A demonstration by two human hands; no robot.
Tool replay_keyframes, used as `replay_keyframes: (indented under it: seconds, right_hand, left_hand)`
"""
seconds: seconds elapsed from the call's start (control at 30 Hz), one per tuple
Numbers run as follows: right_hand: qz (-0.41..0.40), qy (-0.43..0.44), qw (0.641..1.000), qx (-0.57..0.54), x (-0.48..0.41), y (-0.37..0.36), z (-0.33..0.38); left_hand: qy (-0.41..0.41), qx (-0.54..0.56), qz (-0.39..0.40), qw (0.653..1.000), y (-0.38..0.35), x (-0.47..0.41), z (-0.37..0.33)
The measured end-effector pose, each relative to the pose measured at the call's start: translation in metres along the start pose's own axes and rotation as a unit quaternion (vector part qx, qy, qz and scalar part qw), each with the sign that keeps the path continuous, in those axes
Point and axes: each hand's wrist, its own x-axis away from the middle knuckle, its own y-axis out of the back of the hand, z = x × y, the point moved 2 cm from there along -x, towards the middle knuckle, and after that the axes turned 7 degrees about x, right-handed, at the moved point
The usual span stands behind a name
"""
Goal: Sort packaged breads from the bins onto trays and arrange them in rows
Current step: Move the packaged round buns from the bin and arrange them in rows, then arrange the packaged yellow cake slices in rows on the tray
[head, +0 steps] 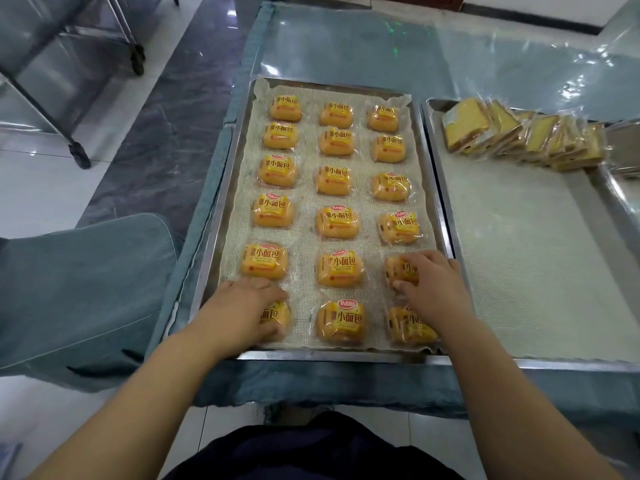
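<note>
Nearest, both hands rest palm-down on packaged breads: left hand (242, 306) on the near-left bun (277, 315), right hand (429, 282) on a right-column bun (401, 268). Judged light, soft, slippery film; grip by the sides. Sliced cakes (519, 136) occupy the neighbouring tray (519, 271); nothing obstructs.

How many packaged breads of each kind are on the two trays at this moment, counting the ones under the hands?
Round bun packets on the left tray: 18, in 3 columns of 6; the left hand and right hand each cover one.
Sliced cake packets on the right tray: overlapped and blurred, so cannot be counted exactly.
Total countable: 18.
</note>
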Motion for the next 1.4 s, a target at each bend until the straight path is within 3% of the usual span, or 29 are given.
replay_keyframes:
  seconds: [0.43, 0.7, 1.03, 1.4]
  right_hand:
    - [-0.002, -0.001, 1.0, 0.017, 0.007, 0.015, 0.0]
    - [0.083, -0.01, 0.996, -0.017, -0.008, 0.049, -0.032]
    - [0.091, 0.035, 0.995, -0.005, -0.093, 0.09, -0.14]
    - [0.017, 0.045, 0.998, 0.04, -0.206, 0.138, -0.206]
  left_hand:
    - [-0.027, 0.004, -0.01, 1.0, 0.017, -0.011, -0.012]
    - [-0.048, 0.022, -0.034, 0.998, 0.04, -0.049, -0.054]
    - [-0.008, 0.029, -0.093, 0.995, 0.053, -0.142, -0.148]
    - [0.016, 0.08, -0.078, 0.994, 0.063, -0.254, -0.233]
